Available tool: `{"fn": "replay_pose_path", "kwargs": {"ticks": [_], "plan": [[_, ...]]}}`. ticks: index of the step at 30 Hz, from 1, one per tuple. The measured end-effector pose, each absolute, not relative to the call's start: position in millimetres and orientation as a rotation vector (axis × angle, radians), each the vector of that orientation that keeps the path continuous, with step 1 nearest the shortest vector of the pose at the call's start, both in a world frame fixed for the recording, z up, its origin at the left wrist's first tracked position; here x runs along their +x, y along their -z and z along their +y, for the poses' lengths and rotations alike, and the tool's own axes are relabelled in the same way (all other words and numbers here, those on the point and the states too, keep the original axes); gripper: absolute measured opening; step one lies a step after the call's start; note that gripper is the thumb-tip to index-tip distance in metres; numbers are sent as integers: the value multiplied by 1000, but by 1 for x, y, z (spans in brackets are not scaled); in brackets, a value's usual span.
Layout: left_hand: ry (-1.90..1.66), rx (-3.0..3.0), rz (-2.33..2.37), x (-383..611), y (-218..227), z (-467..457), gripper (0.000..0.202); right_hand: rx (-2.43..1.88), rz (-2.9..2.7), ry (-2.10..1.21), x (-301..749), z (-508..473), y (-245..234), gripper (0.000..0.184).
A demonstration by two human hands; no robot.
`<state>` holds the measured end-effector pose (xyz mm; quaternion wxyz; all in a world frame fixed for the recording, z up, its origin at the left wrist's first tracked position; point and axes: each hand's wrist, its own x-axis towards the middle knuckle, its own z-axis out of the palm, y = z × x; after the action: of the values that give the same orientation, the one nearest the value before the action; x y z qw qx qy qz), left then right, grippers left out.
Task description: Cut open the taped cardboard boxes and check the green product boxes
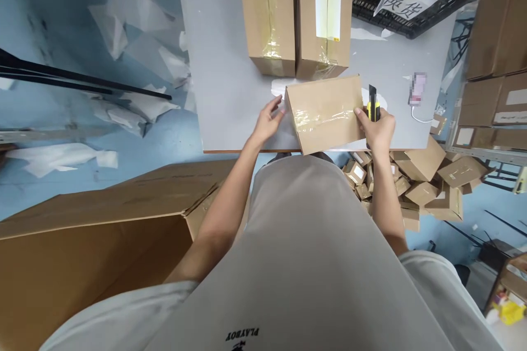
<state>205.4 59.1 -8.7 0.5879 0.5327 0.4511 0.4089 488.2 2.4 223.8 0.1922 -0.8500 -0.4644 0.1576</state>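
A taped cardboard box [329, 107] lies slightly turned at the front edge of the grey table [224, 93]. Just off its left end is my left hand [267, 120], fingers apart and holding nothing. My right hand [379, 129] is closed around a yellow and black utility knife [373, 107], which points away from me. The thumb of that hand rests on the box's right end. Clear tape runs lengthwise across the box's upper face.
Two taller taped cartons, a left one [274, 16] and a labelled right one [343, 22], stand behind the box. A black crate [405, 24] sits at back right. A large open carton [123, 197] stands at lower left; small boxes [424, 194] are heaped at right.
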Motion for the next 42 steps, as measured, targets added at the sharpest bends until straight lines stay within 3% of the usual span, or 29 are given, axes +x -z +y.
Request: {"fn": "replay_pose_path", "kwargs": {"ticks": [6, 9, 13, 20, 37, 42], "plan": [[-1072, 1327, 964, 199, -73, 94, 52, -2385, -1543, -278, 478, 4, -238, 52], [-1049, 1340, 959, 201, -94, 105, 38, -2332, -1564, -267, 454, -12, -249, 55], [-1028, 1343, 963, 198, -95, 111, 28, -2232, -1705, -482, 398, -32, -255, 54], [-986, 1326, 928, 194, -97, 116, 30, -2234, -1896, -723, 331, -20, -250, 58], [-992, 1241, 879, 201, -83, 113, 35, -2768, -1987, -638, 269, 4, -267, 53], [-1027, 1233, 903, 204, -80, 110, 35, -2885, -2004, -806, 266, -28, -276, 56]]}}
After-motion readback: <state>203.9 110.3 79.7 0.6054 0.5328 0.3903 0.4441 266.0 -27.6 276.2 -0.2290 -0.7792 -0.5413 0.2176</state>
